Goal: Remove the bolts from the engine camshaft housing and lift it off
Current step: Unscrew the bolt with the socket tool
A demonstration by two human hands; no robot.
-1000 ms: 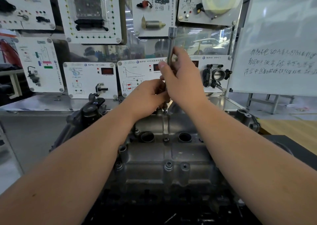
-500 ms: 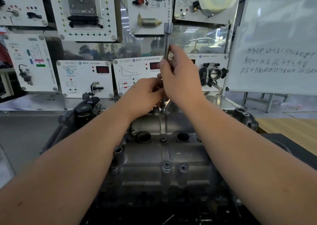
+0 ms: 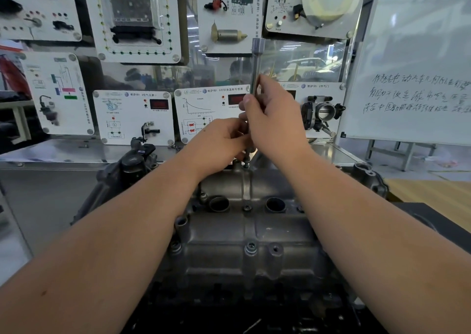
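1. Two hands work one bolt: right hand [image 3: 274,119] pinches the upright extension bar [image 3: 255,68]; left hand [image 3: 221,142] curls around its lower end.
2. The camshaft housing [image 3: 244,221] lies below, centred: likely heavy, rigid, oily; lift by opposite edges.

White training panels [image 3: 132,117], throttle body [image 3: 322,111], handwritten whiteboard [image 3: 418,60]
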